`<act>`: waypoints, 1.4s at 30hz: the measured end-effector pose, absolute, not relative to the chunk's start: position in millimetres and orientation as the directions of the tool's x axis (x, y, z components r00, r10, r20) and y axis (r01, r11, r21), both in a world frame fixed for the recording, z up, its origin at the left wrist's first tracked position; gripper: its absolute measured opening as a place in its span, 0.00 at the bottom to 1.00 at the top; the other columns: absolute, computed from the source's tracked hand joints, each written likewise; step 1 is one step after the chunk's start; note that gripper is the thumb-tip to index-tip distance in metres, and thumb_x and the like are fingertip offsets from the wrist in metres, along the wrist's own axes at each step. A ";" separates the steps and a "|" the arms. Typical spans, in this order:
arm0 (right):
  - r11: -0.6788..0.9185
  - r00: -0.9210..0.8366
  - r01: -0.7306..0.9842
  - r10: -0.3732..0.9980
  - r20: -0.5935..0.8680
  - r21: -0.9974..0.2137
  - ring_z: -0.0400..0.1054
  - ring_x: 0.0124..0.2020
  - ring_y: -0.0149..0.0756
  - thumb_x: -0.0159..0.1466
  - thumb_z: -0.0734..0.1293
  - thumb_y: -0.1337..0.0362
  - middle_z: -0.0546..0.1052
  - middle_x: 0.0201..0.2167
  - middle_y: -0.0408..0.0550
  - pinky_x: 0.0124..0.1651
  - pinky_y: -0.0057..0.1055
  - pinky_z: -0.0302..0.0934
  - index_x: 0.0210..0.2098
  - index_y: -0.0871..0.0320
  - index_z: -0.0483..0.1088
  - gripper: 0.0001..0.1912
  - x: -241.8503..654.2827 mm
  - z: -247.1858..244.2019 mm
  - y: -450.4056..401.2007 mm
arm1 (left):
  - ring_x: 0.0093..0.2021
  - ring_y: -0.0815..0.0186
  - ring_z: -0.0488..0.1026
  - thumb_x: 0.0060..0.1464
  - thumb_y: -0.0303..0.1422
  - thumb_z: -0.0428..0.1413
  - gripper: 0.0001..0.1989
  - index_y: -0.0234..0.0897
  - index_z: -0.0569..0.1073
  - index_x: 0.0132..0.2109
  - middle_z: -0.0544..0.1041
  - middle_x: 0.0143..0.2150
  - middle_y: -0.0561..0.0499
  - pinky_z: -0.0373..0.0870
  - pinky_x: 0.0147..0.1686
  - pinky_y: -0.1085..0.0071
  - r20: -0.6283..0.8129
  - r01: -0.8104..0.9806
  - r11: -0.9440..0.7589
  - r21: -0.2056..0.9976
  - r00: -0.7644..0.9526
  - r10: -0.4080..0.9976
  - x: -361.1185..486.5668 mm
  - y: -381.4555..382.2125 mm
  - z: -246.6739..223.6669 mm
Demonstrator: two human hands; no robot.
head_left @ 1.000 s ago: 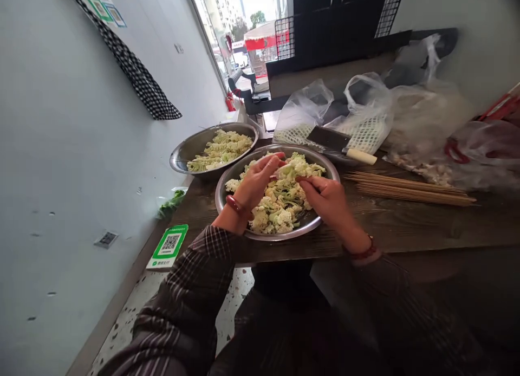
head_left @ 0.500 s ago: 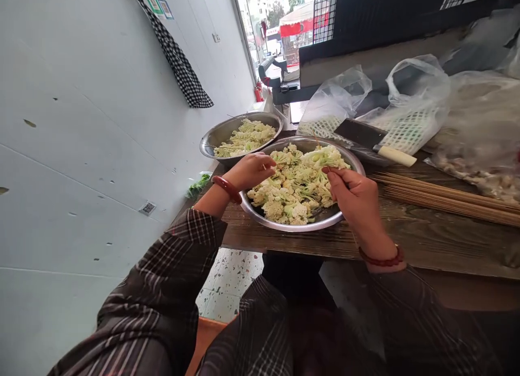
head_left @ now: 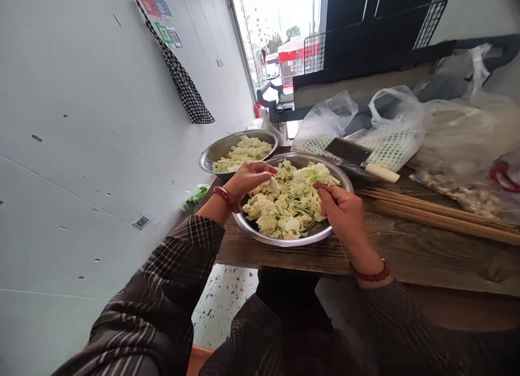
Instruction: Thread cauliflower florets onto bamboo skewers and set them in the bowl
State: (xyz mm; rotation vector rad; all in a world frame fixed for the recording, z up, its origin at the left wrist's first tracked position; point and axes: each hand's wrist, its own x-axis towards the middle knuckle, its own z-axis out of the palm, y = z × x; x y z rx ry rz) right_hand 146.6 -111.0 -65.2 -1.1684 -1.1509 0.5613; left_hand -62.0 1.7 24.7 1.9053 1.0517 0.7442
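Cauliflower pieces point(head_left: 286, 202) fill much of a steel bowl point(head_left: 284, 240) on the wooden table. Over the bowl's left side is my left hand point(head_left: 252, 180), its thumb and fingers pinched on a small cauliflower floret point(head_left: 274, 185) that hangs below the fingertips. Above the right side, my right hand point(head_left: 341, 205) is closed in a pinch on a thin wooden skewer, of which only short parts show. A second steel bowl point(head_left: 207, 164) behind and to the left also holds cauliflower and a few skewers.
A bundle of skewers point(head_left: 439, 216) lies right of the bowl. Behind it are a cleaver point(head_left: 349, 151) with a pale handle, clear plastic bags point(head_left: 394, 132) and a bag of pale pieces point(head_left: 459, 192). A wall point(head_left: 101, 148) rises on the left.
The view has tilted up slightly, so the bowls appear lower. A floret now shows at my left fingertips, which have closed together. My right hand keeps its pinch.
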 end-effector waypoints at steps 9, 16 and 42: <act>0.327 0.373 0.080 0.867 0.332 -0.942 0.57 0.18 0.28 0.64 0.67 0.49 0.65 0.15 0.37 0.22 0.27 0.53 0.45 0.63 0.80 0.23 143.1 -65.4 -109.4 | 0.21 0.73 0.69 0.50 0.39 0.65 0.18 0.37 0.63 0.32 0.66 0.23 0.60 0.79 0.31 0.64 0.047 -0.182 0.038 0.983 0.442 0.896 -23.0 8.2 11.4; 0.274 0.358 0.119 0.885 0.299 -0.954 0.56 0.17 0.28 0.64 0.67 0.49 0.64 0.15 0.38 0.22 0.28 0.52 0.45 0.63 0.80 0.24 141.9 -62.7 -109.8 | 0.23 0.74 0.69 0.50 0.37 0.67 0.15 0.33 0.73 0.40 0.69 0.26 0.57 0.79 0.29 0.68 0.045 -0.288 0.094 0.953 0.440 0.897 -17.8 13.4 -5.2; 0.229 0.137 0.416 0.941 0.310 -0.880 0.59 0.19 0.29 0.64 0.66 0.53 0.66 0.16 0.39 0.24 0.27 0.53 0.41 0.61 0.82 0.20 140.1 -60.1 -113.9 | 0.26 0.70 0.76 0.49 0.26 0.65 0.08 0.29 0.74 0.35 0.78 0.27 0.48 0.74 0.33 0.70 0.036 -0.485 0.076 0.871 0.219 0.975 -31.3 9.6 -12.2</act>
